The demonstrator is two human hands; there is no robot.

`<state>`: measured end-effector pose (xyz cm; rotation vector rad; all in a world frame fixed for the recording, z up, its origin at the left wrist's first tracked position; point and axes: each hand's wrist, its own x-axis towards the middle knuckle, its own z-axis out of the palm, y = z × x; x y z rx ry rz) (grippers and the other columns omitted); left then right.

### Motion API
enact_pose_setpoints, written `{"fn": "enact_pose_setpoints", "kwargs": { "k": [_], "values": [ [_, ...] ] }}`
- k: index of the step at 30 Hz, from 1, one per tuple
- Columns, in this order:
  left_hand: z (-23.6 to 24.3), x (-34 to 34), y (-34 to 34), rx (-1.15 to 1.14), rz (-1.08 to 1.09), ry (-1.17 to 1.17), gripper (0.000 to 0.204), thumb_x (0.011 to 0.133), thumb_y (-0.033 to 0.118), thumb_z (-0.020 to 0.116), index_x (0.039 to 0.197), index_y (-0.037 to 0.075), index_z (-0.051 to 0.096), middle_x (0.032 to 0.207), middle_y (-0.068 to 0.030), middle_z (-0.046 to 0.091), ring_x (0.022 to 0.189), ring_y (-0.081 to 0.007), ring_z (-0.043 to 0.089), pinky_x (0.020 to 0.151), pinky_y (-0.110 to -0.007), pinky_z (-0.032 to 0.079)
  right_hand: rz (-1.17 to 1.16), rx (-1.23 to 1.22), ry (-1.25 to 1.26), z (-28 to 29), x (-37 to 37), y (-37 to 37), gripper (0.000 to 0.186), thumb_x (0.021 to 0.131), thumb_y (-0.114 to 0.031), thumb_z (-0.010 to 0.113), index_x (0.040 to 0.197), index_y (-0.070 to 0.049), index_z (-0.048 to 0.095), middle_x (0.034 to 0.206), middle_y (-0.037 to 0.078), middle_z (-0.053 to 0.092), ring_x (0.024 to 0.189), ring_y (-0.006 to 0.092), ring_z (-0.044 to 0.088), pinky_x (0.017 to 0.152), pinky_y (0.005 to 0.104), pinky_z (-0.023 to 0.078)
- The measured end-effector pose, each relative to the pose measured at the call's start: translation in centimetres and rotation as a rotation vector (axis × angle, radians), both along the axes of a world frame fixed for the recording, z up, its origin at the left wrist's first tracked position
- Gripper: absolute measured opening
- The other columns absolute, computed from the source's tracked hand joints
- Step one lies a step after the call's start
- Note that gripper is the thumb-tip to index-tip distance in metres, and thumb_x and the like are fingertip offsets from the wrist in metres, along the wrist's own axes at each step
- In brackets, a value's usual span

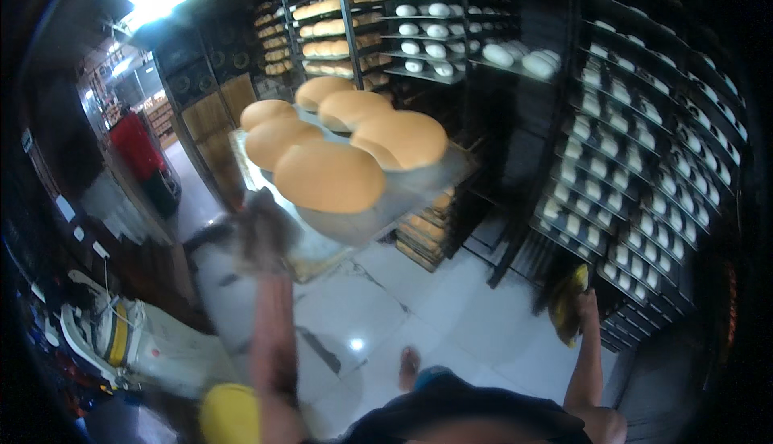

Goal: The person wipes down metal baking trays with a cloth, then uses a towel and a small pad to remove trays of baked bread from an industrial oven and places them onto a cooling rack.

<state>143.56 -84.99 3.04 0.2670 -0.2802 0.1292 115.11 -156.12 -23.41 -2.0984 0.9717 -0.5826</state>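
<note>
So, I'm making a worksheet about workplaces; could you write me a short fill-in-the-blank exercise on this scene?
1. The tray bears ____ large, rounded brown loaves.
2. The hand nearest the loaves is the person's ____ one.
3. The hand farther from the loaves, the right hand, holds a dark pad with bright ____ on it.
4. The floor is covered with pale ____.

Missing words: six; left; yellow; tiles.

Left hand [262, 231] — blurred — beside tray [435, 177] bearing six loaves [330, 177]; right hand [589, 303] grips yellow-and-dark cloth [567, 309].
</note>
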Motion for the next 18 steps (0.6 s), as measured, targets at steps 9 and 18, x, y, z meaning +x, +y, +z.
{"fn": "enact_pose_setpoints", "kwargs": {
  "k": [9,18],
  "values": [
    [18.0,19.4,0.4,1.014,1.397,-0.466,0.022,0.097,0.025,0.06,0.095,0.003,0.059,0.081,-0.0029,0.058,0.069,-0.0161,0.058,0.06,-0.031,0.051,0.454,-0.604,0.031,-4.4,22.5,3.4,0.016,0.077,-0.008,0.06,0.091,-0.002,0.065,0.076,0.012,0.063,0.068,0.031,0.061,0.068,0.0427,0.049],
    [29.0,42.9,2.5,1.041,1.815,-0.596,0.023,0.096,0.027,0.06,0.088,0.005,0.06,0.08,-0.0021,0.057,0.073,-0.0166,0.056,0.065,-0.033,0.051,0.147,-0.144,0.2,-2.0,32.5,10.6,0.041,0.092,-0.033,0.063,0.107,0.005,0.062,0.096,0.02,0.067,0.087,0.0319,0.066,0.075,0.0403,0.051]
  ]
}}
